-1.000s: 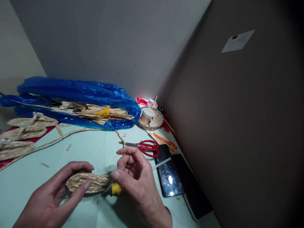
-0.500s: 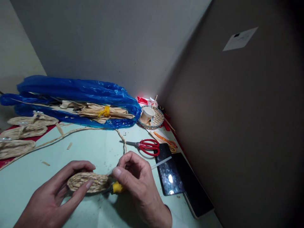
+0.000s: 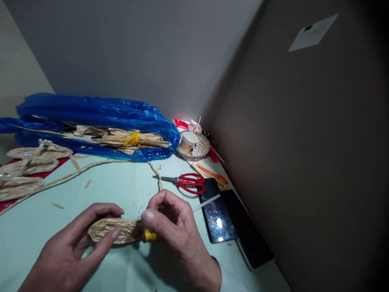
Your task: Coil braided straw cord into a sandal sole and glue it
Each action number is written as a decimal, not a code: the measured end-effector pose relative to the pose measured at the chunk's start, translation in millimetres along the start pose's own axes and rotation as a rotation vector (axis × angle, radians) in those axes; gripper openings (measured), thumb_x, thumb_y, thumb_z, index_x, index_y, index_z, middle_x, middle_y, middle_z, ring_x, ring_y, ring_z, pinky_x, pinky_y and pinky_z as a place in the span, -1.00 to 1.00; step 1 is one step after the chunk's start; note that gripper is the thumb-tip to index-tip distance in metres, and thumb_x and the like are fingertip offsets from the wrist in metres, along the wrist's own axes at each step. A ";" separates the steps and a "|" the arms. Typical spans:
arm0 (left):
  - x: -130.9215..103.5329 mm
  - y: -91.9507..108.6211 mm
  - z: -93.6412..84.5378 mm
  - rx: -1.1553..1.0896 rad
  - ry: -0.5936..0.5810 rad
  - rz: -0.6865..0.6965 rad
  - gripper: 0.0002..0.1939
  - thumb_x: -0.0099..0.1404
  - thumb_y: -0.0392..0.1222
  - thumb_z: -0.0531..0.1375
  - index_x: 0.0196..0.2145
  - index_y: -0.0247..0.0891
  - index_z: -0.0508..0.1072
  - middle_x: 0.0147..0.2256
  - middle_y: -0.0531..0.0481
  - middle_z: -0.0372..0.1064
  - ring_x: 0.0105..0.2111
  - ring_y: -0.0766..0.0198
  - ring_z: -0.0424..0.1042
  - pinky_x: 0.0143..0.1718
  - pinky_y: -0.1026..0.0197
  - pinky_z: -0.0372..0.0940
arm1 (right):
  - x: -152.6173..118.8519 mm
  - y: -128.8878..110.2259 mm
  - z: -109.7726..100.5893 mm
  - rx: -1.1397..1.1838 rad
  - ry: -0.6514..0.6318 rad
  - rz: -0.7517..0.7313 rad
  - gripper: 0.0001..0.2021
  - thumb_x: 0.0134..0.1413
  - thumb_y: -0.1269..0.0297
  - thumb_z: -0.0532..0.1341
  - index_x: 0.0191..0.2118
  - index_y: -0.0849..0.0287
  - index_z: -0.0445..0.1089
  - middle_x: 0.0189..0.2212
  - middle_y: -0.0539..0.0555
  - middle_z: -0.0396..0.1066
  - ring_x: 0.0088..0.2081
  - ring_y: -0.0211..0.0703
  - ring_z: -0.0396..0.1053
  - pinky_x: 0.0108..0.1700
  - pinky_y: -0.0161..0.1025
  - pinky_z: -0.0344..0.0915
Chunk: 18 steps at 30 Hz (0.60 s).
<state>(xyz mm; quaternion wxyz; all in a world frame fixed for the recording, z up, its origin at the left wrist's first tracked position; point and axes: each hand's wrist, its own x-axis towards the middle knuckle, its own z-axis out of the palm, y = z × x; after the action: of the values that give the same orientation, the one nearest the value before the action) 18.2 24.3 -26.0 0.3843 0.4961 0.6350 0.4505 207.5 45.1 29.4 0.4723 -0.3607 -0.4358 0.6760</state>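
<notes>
My left hand [image 3: 82,239] grips a flat oval coil of braided straw [image 3: 117,232] by its left end, thumb over the near side and fingers behind. Thumb and forefinger of my right hand [image 3: 173,227] pinch together at the coil's right end. From that pinch a straw braid [image 3: 155,170] appears to run away across the table. Below the right thumb shows a yellow-handled tool [image 3: 150,235], its dark end against the coil. The rest of its handle is hidden behind my right hand, so I cannot tell how firmly it is held.
Red-handled scissors [image 3: 190,183], orange scissors [image 3: 214,175] and two dark flat devices [image 3: 217,219] lie right. Behind are a blue plastic bag [image 3: 91,107] with a straw bundle [image 3: 146,140] and a woven basket [image 3: 202,148] holding a cup [image 3: 187,142]. Straw slippers [image 3: 22,188] lie left.
The yellow tool's dark end shows less now, with the handle closer to the coil. Both hands keep nearly the same grip, and the whole view has shifted slightly.
</notes>
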 end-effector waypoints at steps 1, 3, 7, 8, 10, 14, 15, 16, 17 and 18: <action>0.8 -1.7 -0.7 -0.010 -0.006 -0.005 -0.75 0.15 0.13 0.31 -0.22 0.13 0.45 -0.22 0.23 0.44 -0.22 0.37 0.44 -0.15 0.60 0.31 | 0.0 -0.4 0.1 -0.003 0.002 -0.002 -0.63 -0.05 0.02 0.46 -0.41 0.17 0.34 -0.52 -0.08 0.21 -0.43 -0.27 0.09 -0.35 -0.27 0.01; 2.5 -4.7 -1.9 -0.017 -0.004 -0.013 -0.66 0.10 0.24 0.34 -0.23 0.11 0.47 -0.23 0.22 0.45 -0.23 0.35 0.46 -0.17 0.60 0.33 | -0.1 -1.2 0.1 -0.006 0.003 0.001 -0.62 -0.05 0.01 0.46 -0.41 0.17 0.34 -0.52 -0.08 0.21 -0.44 -0.27 0.08 -0.35 -0.27 0.01; 6.2 -10.4 -5.3 0.017 -0.002 0.010 -0.67 0.13 0.23 0.33 -0.21 0.09 0.48 -0.23 0.20 0.47 -0.25 0.35 0.49 -0.17 0.59 0.34 | 0.0 0.1 -0.3 0.011 -0.009 -0.007 -0.66 -0.03 0.05 0.44 -0.42 0.16 0.35 -0.53 -0.08 0.23 -0.44 -0.27 0.11 -0.34 -0.28 0.04; 7.1 -11.6 -6.3 0.031 -0.009 0.026 -0.69 0.13 0.19 0.33 -0.21 0.09 0.49 -0.23 0.19 0.48 -0.25 0.34 0.50 -0.17 0.58 0.36 | 0.3 1.4 -0.6 0.021 -0.018 -0.018 -0.69 0.00 0.07 0.42 -0.42 0.16 0.35 -0.53 -0.07 0.24 -0.44 -0.26 0.13 -0.33 -0.28 0.06; 8.2 -12.7 -7.8 0.058 -0.004 0.058 -0.71 0.12 0.14 0.35 -0.22 0.08 0.50 -0.24 0.18 0.50 -0.27 0.33 0.51 -0.19 0.55 0.38 | 1.2 5.0 -1.4 0.044 -0.036 -0.042 -0.75 0.08 0.11 0.33 -0.43 0.16 0.37 -0.53 -0.05 0.27 -0.45 -0.25 0.18 -0.31 -0.27 0.10; 6.4 -8.1 -6.7 0.088 0.036 0.087 -0.73 0.09 0.11 0.35 -0.25 0.06 0.51 -0.25 0.21 0.47 -0.26 0.34 0.48 -0.20 0.55 0.36 | 2.8 11.9 -3.6 0.070 -0.045 -0.071 -0.83 0.10 0.23 0.19 -0.45 0.16 0.37 -0.56 -0.04 0.27 -0.47 -0.25 0.18 -0.33 -0.26 0.09; 5.4 -6.1 -5.7 0.086 0.035 0.083 -0.73 0.09 0.11 0.35 -0.25 0.07 0.51 -0.25 0.22 0.46 -0.25 0.34 0.48 -0.20 0.55 0.35 | 2.9 12.9 -4.0 0.068 -0.046 -0.079 -0.83 0.10 0.25 0.18 -0.47 0.16 0.35 -0.56 -0.04 0.26 -0.47 -0.25 0.16 -0.33 -0.26 0.09; 4.4 -4.0 -4.7 0.080 0.031 0.073 -0.73 0.09 0.12 0.34 -0.25 0.08 0.50 -0.25 0.22 0.46 -0.25 0.35 0.48 -0.20 0.56 0.35 | 2.9 13.5 -4.2 0.067 -0.049 -0.087 -0.83 0.10 0.27 0.16 -0.48 0.15 0.33 -0.56 -0.04 0.25 -0.47 -0.25 0.15 -0.32 -0.26 0.09; 3.4 -1.9 -3.7 0.072 0.028 0.062 -0.75 0.10 0.11 0.33 -0.25 0.09 0.49 -0.25 0.24 0.45 -0.24 0.36 0.48 -0.20 0.57 0.34 | 2.7 13.7 -4.3 0.065 -0.054 -0.096 -0.84 0.09 0.29 0.15 -0.48 0.15 0.31 -0.56 -0.05 0.24 -0.47 -0.25 0.14 -0.32 -0.26 0.08; 2.5 0.1 -3.0 0.067 0.024 0.052 -0.76 0.10 0.11 0.32 -0.25 0.10 0.49 -0.26 0.24 0.45 -0.24 0.38 0.47 -0.19 0.59 0.33 | 2.5 13.6 -4.4 0.061 -0.060 -0.105 -0.86 0.08 0.31 0.14 -0.48 0.14 0.29 -0.56 -0.05 0.23 -0.48 -0.26 0.12 -0.33 -0.26 0.08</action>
<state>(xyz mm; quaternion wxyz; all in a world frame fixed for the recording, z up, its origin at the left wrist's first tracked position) 14.9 26.2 -25.2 0.3481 0.5194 0.6413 0.4448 206.4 46.2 15.0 0.5046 -0.3026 -0.4472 0.6737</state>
